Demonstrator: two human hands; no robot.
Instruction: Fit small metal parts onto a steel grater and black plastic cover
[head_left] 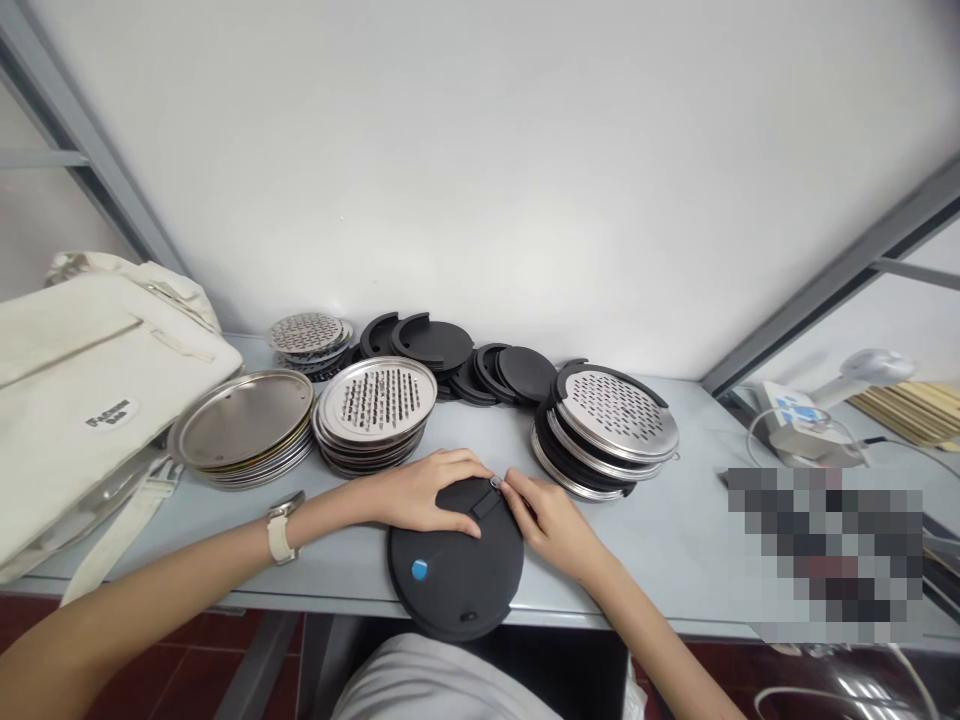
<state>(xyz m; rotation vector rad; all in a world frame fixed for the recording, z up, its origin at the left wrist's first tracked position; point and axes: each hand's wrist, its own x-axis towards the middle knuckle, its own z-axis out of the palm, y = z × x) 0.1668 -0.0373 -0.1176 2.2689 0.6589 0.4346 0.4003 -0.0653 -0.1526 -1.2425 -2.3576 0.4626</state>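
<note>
A black round disc (469, 572) lies at the table's front edge, its near rim sticking out past it. On it are a blue sticker (419, 569), a small slot near its bottom rim and a raised rectangular tab (487, 503) at the top. My left hand (442, 492) holds the disc's far left rim, thumb on its face and fingers over the edge. A small metal ring (495, 482) shows at the upper rim. My right hand (546, 520) pinches at this ring, fingers closed. Its fingertips partly cover the ring.
Behind are stacks of steel discs (251, 420), grater plates (379, 400) and smaller grater plates (306, 335). Black discs (435, 345) lie along the wall. At right stands a stack of assembled graters (619, 415). A cream bag (97, 380) is left; a handheld scanner (862, 370) is far right.
</note>
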